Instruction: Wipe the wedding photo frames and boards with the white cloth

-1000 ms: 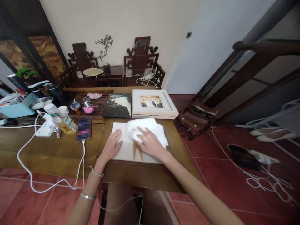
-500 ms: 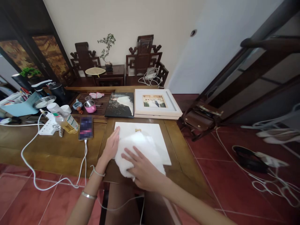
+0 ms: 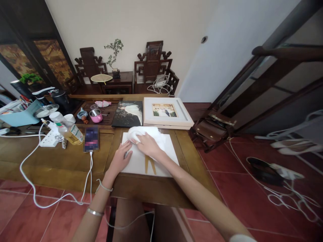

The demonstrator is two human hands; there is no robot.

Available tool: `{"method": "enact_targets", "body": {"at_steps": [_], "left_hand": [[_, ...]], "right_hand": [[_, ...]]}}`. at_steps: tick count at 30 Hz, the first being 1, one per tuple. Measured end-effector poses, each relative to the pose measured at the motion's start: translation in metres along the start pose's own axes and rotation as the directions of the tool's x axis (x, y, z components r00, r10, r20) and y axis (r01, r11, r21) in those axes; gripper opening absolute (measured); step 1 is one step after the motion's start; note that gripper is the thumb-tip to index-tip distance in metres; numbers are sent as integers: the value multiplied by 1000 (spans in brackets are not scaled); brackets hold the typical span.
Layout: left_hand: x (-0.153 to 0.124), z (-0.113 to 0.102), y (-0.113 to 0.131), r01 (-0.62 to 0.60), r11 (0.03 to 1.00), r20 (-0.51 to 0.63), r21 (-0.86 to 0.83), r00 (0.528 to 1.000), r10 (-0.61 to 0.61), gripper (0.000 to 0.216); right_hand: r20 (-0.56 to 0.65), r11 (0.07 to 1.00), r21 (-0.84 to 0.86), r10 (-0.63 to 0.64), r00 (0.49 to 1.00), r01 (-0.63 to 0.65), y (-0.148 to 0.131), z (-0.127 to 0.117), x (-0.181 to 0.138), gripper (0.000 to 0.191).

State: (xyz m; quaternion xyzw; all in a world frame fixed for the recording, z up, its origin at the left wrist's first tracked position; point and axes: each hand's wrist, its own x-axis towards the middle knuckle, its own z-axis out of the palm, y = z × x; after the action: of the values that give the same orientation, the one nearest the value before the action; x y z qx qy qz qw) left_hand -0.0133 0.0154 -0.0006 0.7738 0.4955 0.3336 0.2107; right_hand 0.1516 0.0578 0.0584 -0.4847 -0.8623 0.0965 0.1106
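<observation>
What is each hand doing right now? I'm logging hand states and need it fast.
Left hand: open, flat on the white board.
Right hand: pressing the white cloth onto the board; whether it grips the cloth cannot be told.
</observation>
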Motion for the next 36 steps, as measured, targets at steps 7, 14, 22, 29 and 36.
{"method": "enact_targets", "body": {"at_steps": [7, 14, 22, 29, 36], "left_hand": [[0, -3, 3, -19, 1000, -2, 10, 1000, 19, 35], [-1, 1, -1, 23, 1000, -4, 5, 1000, -23, 38], [-2, 1, 0, 25, 1000, 2, 2, 1000, -25, 40], [-3, 0, 1, 16, 999, 44, 36, 999, -18, 44], [-3, -1, 0, 5, 999, 54, 46, 998, -7, 45]], "right_hand": [[36, 1000, 15, -24, 999, 24, -13, 4, 31, 34], [1, 989, 10, 146, 989, -146, 63, -8, -28, 35], [-137, 992, 37, -115, 984, 121, 75, -2, -132, 22], [16, 975, 98, -202, 979, 200, 34, -15, -193, 20], [-53, 994, 46, -100, 994, 102, 75, -13, -121, 24]]}}
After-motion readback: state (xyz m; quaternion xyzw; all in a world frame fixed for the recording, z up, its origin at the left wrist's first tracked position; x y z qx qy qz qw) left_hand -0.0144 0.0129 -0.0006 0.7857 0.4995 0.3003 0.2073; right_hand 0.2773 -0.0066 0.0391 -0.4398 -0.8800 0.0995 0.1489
